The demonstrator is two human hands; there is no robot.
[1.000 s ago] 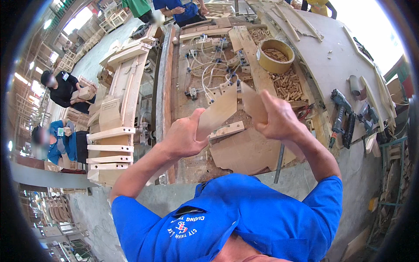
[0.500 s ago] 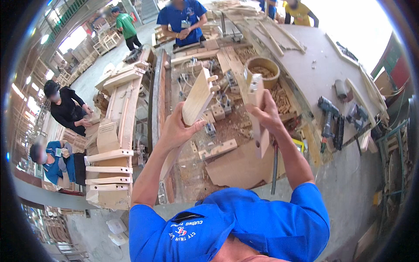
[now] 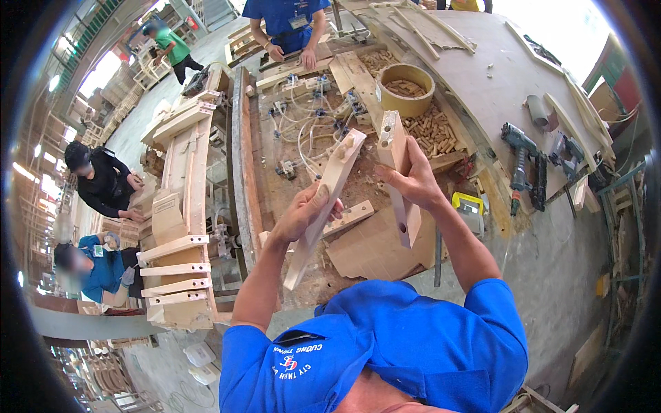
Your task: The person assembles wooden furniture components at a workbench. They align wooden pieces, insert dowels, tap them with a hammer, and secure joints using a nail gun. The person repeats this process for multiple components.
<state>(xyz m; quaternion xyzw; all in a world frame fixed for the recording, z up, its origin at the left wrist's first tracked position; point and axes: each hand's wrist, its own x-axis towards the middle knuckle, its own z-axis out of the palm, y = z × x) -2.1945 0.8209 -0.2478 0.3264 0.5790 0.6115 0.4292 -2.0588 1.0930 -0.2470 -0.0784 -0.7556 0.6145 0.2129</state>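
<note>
My left hand [image 3: 310, 212] is closed around a pale wooden rail [image 3: 337, 172], tilted with its upper end away from me. Short dowels stick out at that end. Closed on a second wooden piece is my right hand [image 3: 418, 177]; this wooden block [image 3: 394, 141] has round holes in its far end and another hole low on its face. The two pieces are held side by side above the workbench, with a gap between them. Beneath them lie a flat wooden bar [image 3: 352, 217] with holes and a sheet of cardboard [image 3: 375, 256].
A round tub [image 3: 421, 107] of dowels stands beyond my right hand, with loose dowels [image 3: 437, 134] around it. Clear air hoses [image 3: 303, 134] cross the bench. Nail guns [image 3: 518, 155] rest at right. Drilled rails [image 3: 175, 268] line the left bench. Co-workers stand left and ahead.
The left rail has turned, its dowels now facing upward and nearer the block, and its lower end has swung right. The block has shifted slightly left. Across the bench, a co-worker's hands have moved apart.
</note>
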